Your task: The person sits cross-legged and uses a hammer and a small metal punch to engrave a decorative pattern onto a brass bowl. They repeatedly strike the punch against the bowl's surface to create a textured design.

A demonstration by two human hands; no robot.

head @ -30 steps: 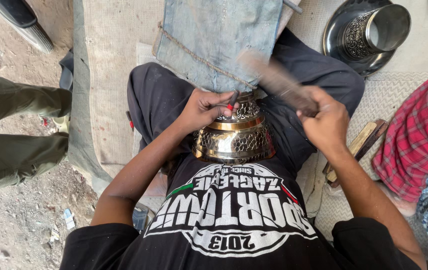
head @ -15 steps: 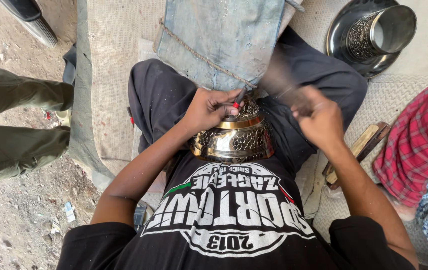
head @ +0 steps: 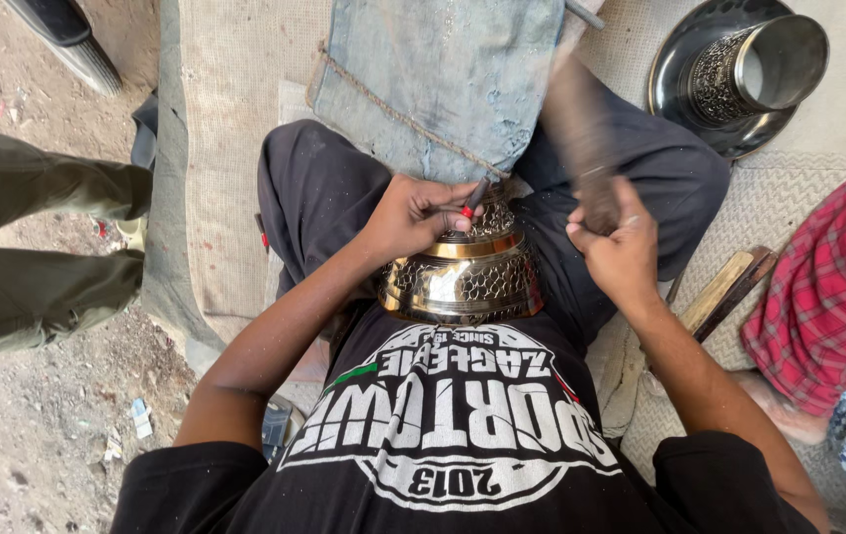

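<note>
Brass vessel worked in the lap

A shiny, pierced brass vessel (head: 463,272) lies in the lap, axis pointing away from the body. The left hand (head: 413,213) pinches a thin chisel (head: 475,196) upright on it; the right hand (head: 619,247), beside it, grips a blurred wooden mallet (head: 581,138). Beyond lies faded denim cloth (head: 443,69).

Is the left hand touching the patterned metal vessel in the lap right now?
Touching. The head view shows the left hand resting its fingers on the top of the metal vessel, pinching a small punch tool against it.
</note>
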